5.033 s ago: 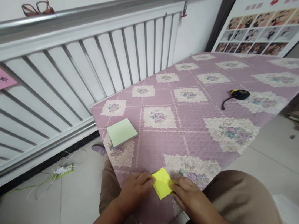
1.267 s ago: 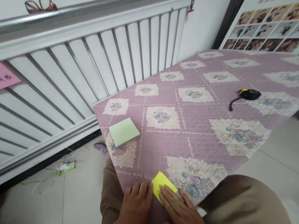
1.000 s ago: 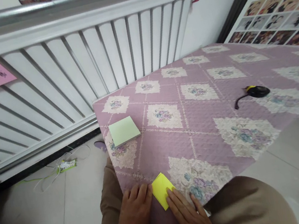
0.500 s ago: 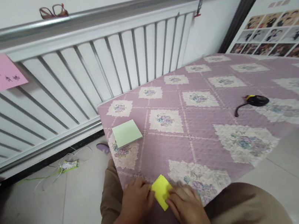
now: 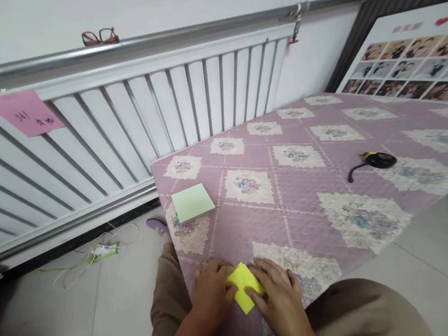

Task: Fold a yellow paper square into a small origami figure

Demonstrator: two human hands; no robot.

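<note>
- Two hands on one small folded yellow paper (image 5: 246, 291) at the bottom centre of the frame, right at the near edge of the table (image 5: 295, 196), which has a purple quilted floral cover.
- left hand (image 5: 213, 293): fingers curled in narrow, tips pinching the paper's left side.
- right hand (image 5: 279, 297): fingers flat-ish and close together, pressing on the paper's right edge. So both hands are holding it against the cloth.
- pale green sticky-note pad (image 5: 192, 202) lies flat toward the left of the table, well apart from the hands.
- black tape measure (image 5: 374, 160) with a yellow bit and a strap is over on the right of the table.
- white radiator (image 5: 118, 133) fills the upper left, with a pink note (image 5: 26, 112) stuck on it and red-framed glasses (image 5: 100, 37) up on the pipe above.
- photo collage board (image 5: 410, 59) leans at the upper right.
- No containers in sight that I can make out, only flat stuff.
</note>
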